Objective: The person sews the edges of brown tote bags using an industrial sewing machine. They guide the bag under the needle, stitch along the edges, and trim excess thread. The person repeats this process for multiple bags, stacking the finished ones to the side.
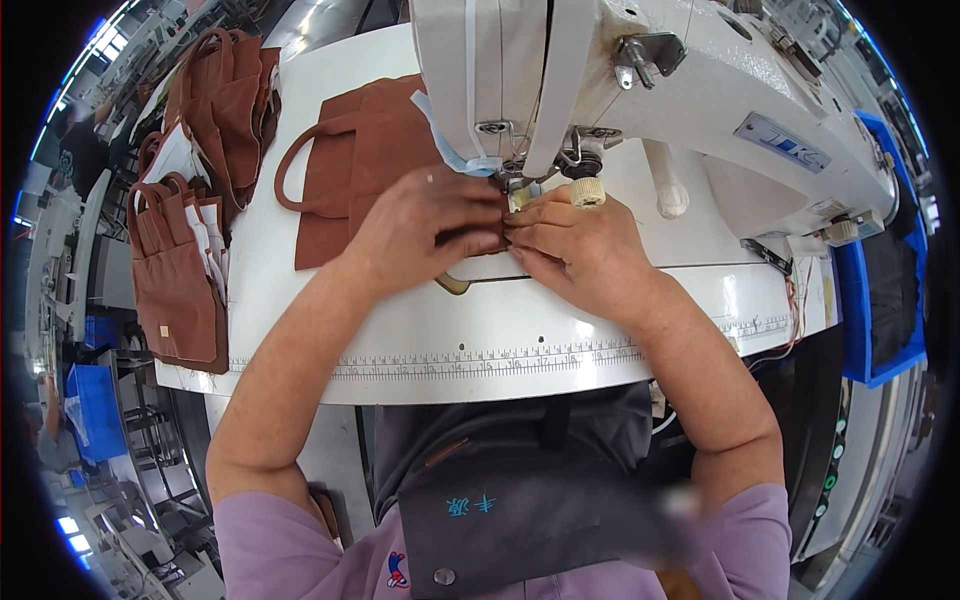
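Observation:
A reddish-brown bag piece (pixel 375 150) with a looped handle lies flat on the white sewing machine table, its right edge under the machine's needle area. My left hand (pixel 430 225) has thumb and fingers closed on the fabric just left of the presser foot; it is slightly blurred. From the right, my right hand (pixel 590 245) holds the same edge with its fingertips, close to my left fingers. The white sewing machine (pixel 700 90) arches over both hands. Its needle is hidden behind parts and fingers.
Several brown bags (pixel 180 270) with handles hang over the table's left edge. A printed ruler (pixel 480 367) runs along the front. Blue bins (pixel 855 250) stand at the far right, with another blue bin (pixel 95 410) at the left. A knee-high grey apron (pixel 520 500) covers my lap.

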A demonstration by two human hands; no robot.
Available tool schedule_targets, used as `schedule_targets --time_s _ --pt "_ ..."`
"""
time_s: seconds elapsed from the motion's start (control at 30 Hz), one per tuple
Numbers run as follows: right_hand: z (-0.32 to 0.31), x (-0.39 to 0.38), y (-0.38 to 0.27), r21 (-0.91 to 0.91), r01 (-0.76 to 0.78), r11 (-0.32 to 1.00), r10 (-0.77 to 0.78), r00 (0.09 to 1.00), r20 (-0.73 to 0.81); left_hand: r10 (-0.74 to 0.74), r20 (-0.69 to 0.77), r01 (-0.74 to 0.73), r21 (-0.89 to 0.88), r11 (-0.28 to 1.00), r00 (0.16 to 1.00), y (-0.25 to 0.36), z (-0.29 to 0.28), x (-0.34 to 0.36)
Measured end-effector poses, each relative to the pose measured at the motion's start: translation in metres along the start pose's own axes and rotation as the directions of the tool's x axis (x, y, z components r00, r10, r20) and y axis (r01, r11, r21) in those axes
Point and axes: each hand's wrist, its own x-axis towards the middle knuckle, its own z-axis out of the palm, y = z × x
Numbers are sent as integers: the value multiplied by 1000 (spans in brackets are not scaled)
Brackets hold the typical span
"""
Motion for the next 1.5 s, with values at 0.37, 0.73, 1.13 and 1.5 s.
schedule_targets --time_s 0.37,0.73,1.13,1.5 --pt "-2 -2 3 -36 -133 991 135 989 53 -90 68 102 -207 973 994 0 0 -6" --pt "-3 3 -2 -206 -154 966 172 983 70 -168 34 172 -165 971 985 -15 4 4" --pt "0 0 2 -153 -166 974 172 985 21 -196 62 197 -10 980 979 1 2 -2" --pt "4 -2 4 -254 -129 959 141 989 31 -225 96 213 122 970 970 15 1 -13"
